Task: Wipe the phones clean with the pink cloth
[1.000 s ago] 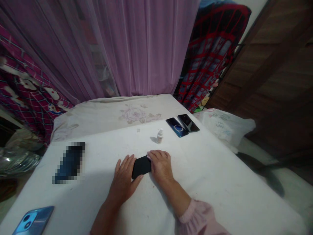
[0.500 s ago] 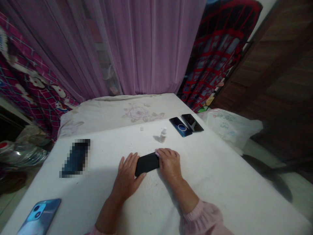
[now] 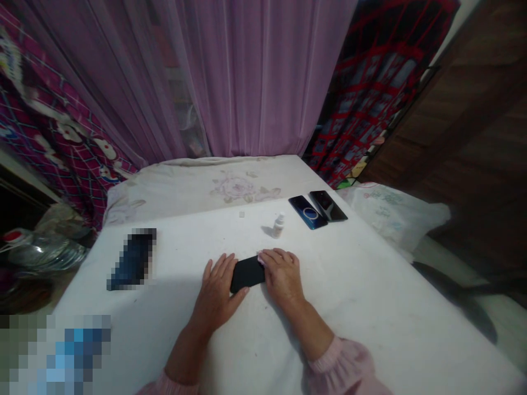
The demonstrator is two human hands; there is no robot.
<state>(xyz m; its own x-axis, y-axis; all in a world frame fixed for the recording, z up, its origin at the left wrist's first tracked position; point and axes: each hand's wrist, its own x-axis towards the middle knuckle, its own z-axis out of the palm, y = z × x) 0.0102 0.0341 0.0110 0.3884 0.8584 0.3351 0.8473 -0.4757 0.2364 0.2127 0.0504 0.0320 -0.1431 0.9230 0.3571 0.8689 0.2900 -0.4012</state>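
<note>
A black phone [image 3: 247, 274] lies flat on the white-covered table [image 3: 362, 285], between my two hands. My left hand [image 3: 214, 296] grips its left end, thumb along the near edge and fingers at the far side. Over the right end rests my right hand [image 3: 284, 278], its fingers curled on a small pinkish cloth [image 3: 261, 259] pressed to the phone. Most of the cloth is hidden under the fingers. Just beyond the right hand stands a small white bottle [image 3: 279, 226], upright.
Two phones, one blue [image 3: 308, 212] and one dark [image 3: 328, 206], lie side by side at the back right. A blurred dark object [image 3: 132, 260] and a blurred blue one [image 3: 72, 354] are at left. A tiny pale square [image 3: 241, 214] lies behind. A plastic bag [image 3: 399, 214] is beyond the right edge.
My right hand has slid a little to the left over the phone with the cloth. The left hand keeps its hold. The whole view has shifted slightly.
</note>
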